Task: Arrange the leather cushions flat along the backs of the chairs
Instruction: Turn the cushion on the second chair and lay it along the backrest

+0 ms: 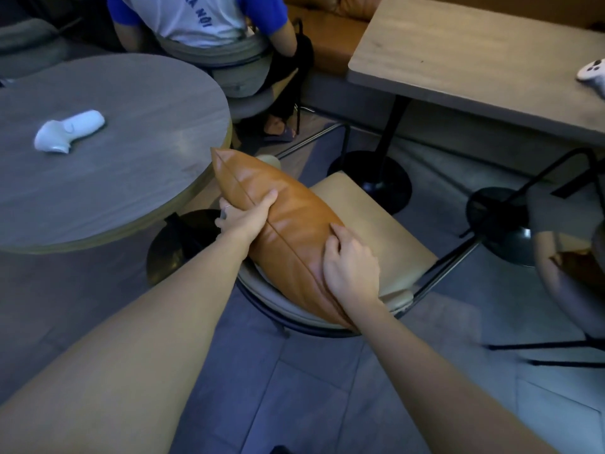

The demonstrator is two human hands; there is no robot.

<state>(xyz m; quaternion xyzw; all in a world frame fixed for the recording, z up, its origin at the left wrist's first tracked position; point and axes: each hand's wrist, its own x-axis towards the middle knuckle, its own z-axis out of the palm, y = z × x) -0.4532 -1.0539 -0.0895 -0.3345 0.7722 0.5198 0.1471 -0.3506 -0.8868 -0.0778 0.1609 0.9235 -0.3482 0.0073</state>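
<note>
Two hands hold one tan leather cushion [281, 231] against the back of a chair [366, 224]. The cushion stands on its long edge, tilted, its upper corner toward 11 o'clock and its lower end toward 5 o'clock, with a seam running its whole length. The left hand [244, 214] grips the top edge near the middle — thumb over the front face, fingers wrapped behind. The right hand [352, 263] is clamped on the lower part, fingers curled over the seam and the palm pressing the front. The chair's beige seat lies bare at 3 o'clock of the cushion.

At 10 o'clock a round surface [124, 152] carries a white controller [68, 131]. At 1 o'clock a rectangular surface [465, 60] carries another white controller [592, 73] at its right edge. At 12 o'clock a person in a white and blue shirt [199, 18] sits facing away. A second chair [563, 257] — blurred — stands at 3 o'clock.
</note>
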